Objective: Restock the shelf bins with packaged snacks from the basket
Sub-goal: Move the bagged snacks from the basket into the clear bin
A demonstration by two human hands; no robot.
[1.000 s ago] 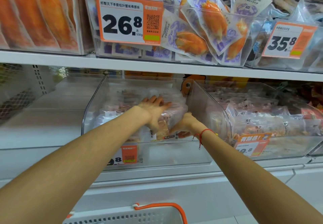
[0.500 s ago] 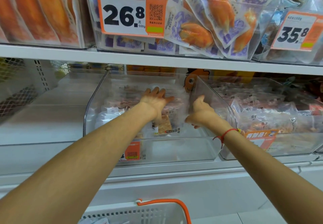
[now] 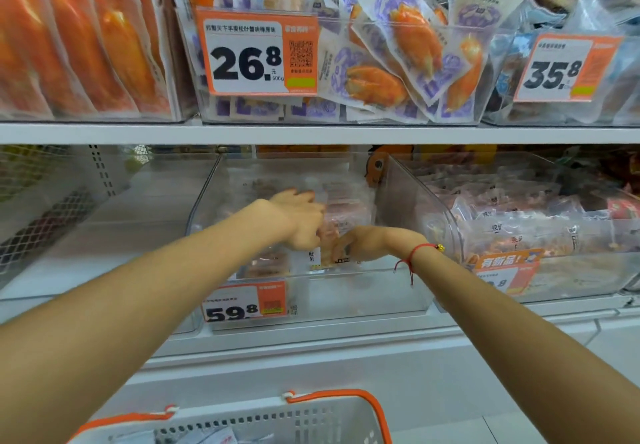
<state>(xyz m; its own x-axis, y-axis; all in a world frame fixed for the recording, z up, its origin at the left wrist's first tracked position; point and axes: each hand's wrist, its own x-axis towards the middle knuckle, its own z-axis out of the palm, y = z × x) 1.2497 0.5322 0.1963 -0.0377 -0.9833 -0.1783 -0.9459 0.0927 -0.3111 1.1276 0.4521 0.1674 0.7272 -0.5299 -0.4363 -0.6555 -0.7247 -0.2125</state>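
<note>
Both my hands reach into the middle clear bin [image 3: 363, 298] on the lower shelf. It holds pinkish clear snack packs [image 3: 349, 211]. My left hand [image 3: 298, 222] is knuckles up, its fingers curled down onto a pack at the front of the pile. My right hand [image 3: 370, 243], with a red string at the wrist, curls its fingers round the same pack [image 3: 330, 236] from the right. The picture is blurred there, so the grips are hard to read. The white basket [image 3: 311, 419] with orange handles sits below, a few packs showing inside.
A second clear bin [image 3: 554, 281], full of packs, stands right of the middle one. An empty clear bin [image 3: 104, 236] stands to the left. The upper shelf [image 3: 311, 134] carries bins of orange and purple packs with price tags 26.8 [image 3: 256, 56] and 35.8.
My right hand has dropped from the bin's right wall and come left to the pack. My left hand has curled its fingers down. The camera has tilted lower, showing more of the basket.
</note>
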